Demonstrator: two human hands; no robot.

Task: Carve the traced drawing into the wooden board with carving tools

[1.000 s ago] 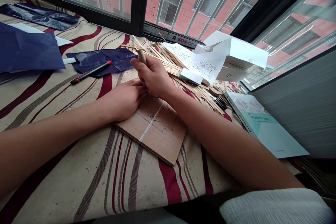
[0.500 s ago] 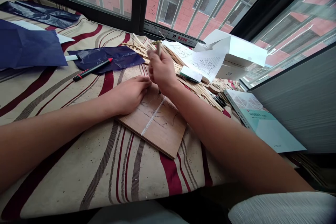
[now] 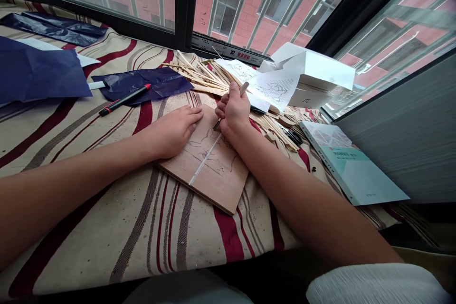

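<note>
A flat wooden board [image 3: 221, 190] lies at an angle on the cloth. Dark sketched lines and a pale strip run across its face. My left hand [image 3: 178, 130] rests on the board's left part, fingers stretched out, holding nothing. Closed around a slim carving tool [image 3: 244, 88] is my right hand [image 3: 234, 110], at the board's upper right. The tool has a pale handle and a dark tip, which points down at the drawing near the top of the pale strip. My right wrist covers part of the drawing.
Thin wooden strips [image 3: 199, 76] are heaped behind the board, with drawn paper sheets [image 3: 274, 88] and a white box [image 3: 320, 76] beyond. A book [image 3: 356, 166] lies right. Dark blue sheets [image 3: 153, 80] and a black-and-red marker [image 3: 124, 99] are left. Windows [image 3: 228, 9] border the back.
My right hand has shifted right and lower, and the tool has tilted from nearly upright to a slant. My left hand stays on the board. The view has shifted slightly.
</note>
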